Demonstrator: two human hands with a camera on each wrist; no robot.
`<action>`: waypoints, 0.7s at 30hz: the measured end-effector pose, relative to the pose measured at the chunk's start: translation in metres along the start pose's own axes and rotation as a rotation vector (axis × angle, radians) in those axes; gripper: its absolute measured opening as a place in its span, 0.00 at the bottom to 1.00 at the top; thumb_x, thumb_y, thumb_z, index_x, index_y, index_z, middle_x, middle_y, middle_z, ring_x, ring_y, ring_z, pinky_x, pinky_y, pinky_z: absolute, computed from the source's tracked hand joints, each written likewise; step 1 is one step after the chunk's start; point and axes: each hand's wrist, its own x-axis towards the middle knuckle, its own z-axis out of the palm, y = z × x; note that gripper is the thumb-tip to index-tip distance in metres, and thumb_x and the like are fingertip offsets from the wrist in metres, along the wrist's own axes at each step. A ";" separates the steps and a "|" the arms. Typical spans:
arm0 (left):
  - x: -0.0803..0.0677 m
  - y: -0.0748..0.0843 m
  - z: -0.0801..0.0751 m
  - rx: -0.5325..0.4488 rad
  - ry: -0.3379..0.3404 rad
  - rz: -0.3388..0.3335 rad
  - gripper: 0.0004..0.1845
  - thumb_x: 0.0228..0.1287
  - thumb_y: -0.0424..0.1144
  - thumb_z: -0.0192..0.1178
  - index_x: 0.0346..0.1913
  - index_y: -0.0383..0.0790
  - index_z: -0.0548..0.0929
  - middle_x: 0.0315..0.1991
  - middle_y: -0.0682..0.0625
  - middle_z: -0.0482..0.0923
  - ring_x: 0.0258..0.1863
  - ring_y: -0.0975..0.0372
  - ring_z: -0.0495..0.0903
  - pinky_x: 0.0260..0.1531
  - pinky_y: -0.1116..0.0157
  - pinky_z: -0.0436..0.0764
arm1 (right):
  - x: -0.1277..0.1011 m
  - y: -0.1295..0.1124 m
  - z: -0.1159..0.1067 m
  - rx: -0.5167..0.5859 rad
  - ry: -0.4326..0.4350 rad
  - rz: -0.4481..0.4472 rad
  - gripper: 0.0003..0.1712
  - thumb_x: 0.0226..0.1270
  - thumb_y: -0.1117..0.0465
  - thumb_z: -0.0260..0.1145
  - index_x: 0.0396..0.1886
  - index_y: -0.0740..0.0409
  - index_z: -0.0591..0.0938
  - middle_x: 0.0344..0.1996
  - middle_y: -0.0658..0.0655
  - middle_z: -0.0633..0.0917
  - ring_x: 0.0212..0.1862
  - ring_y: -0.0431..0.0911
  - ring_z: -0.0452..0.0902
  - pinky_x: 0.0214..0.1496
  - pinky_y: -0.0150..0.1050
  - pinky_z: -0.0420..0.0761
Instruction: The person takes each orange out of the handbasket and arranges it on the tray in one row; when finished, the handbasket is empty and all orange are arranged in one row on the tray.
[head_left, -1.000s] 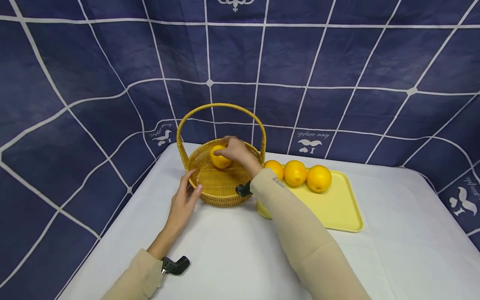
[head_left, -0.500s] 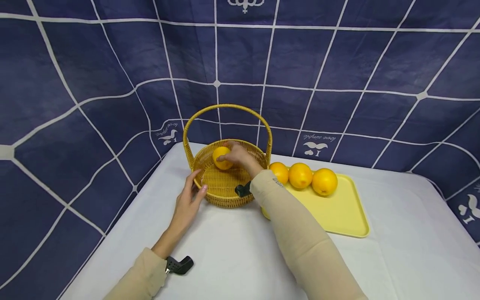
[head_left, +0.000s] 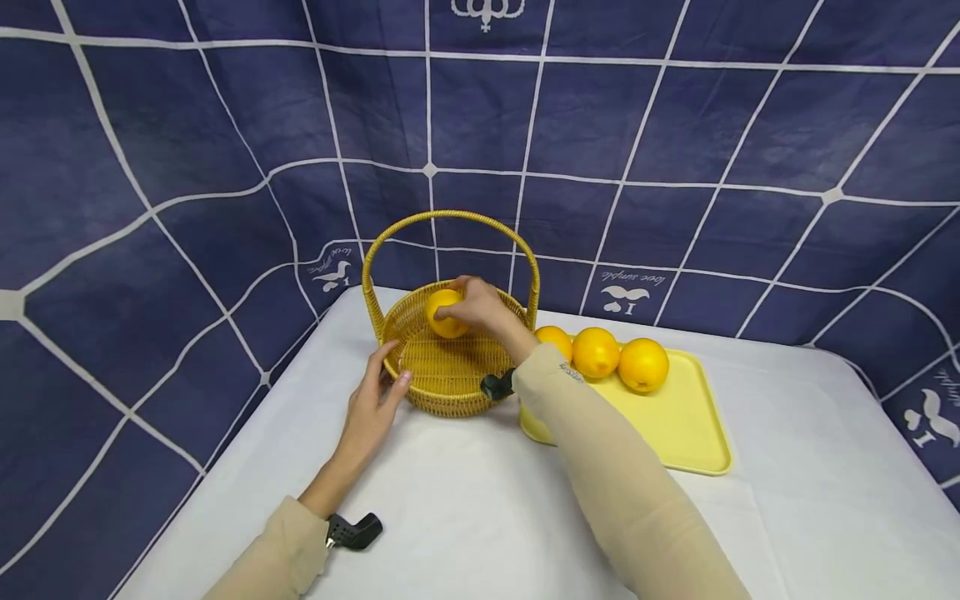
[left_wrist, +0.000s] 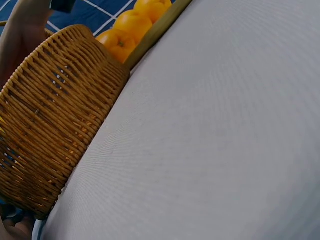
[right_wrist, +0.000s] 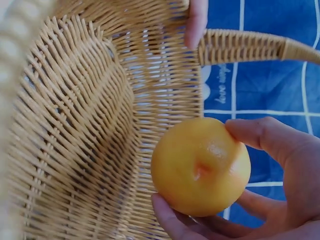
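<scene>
A woven wicker basket with a tall arched handle stands at the back of the table. Inside it, my right hand holds an orange close to the basket's far wall. The right wrist view shows thumb and fingers around the orange. My left hand grips the basket's left side, fingertips over the rim and thumb at the front. In the left wrist view the basket's woven outer wall hides most of the inside.
A yellow tray lies right of the basket, partly under my right forearm. Three oranges sit in a row along its back edge. White cloth covers the table; a blue gridded curtain hangs behind and at left.
The head view has swung slightly. My right hand has shifted a little within the basket, with the orange still in its fingers. The left hand keeps its place on the rim.
</scene>
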 end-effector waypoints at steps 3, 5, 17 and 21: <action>0.000 0.000 0.001 0.004 -0.001 -0.004 0.32 0.83 0.52 0.55 0.83 0.55 0.60 0.83 0.41 0.59 0.74 0.39 0.71 0.75 0.45 0.73 | -0.010 -0.002 -0.009 -0.002 0.014 -0.030 0.37 0.62 0.54 0.78 0.70 0.59 0.78 0.56 0.60 0.84 0.56 0.53 0.75 0.56 0.40 0.82; 0.000 0.000 0.001 0.007 -0.002 -0.004 0.32 0.83 0.52 0.54 0.83 0.55 0.60 0.83 0.41 0.59 0.74 0.40 0.71 0.75 0.46 0.73 | -0.017 -0.002 -0.013 -0.013 0.026 -0.056 0.37 0.63 0.53 0.78 0.69 0.58 0.79 0.57 0.59 0.84 0.56 0.53 0.76 0.56 0.41 0.83; -0.003 0.001 -0.003 0.007 -0.002 -0.027 0.32 0.83 0.53 0.54 0.83 0.55 0.59 0.83 0.38 0.58 0.76 0.40 0.68 0.77 0.46 0.72 | -0.076 0.007 -0.031 0.062 0.084 -0.234 0.39 0.61 0.51 0.79 0.71 0.52 0.79 0.60 0.54 0.86 0.56 0.50 0.83 0.55 0.44 0.88; -0.002 0.002 0.000 0.012 -0.022 -0.022 0.33 0.83 0.54 0.53 0.83 0.56 0.58 0.83 0.38 0.57 0.76 0.40 0.68 0.76 0.46 0.72 | -0.098 0.018 -0.042 0.133 0.148 -0.253 0.38 0.60 0.51 0.80 0.71 0.47 0.79 0.59 0.51 0.86 0.56 0.49 0.84 0.56 0.46 0.89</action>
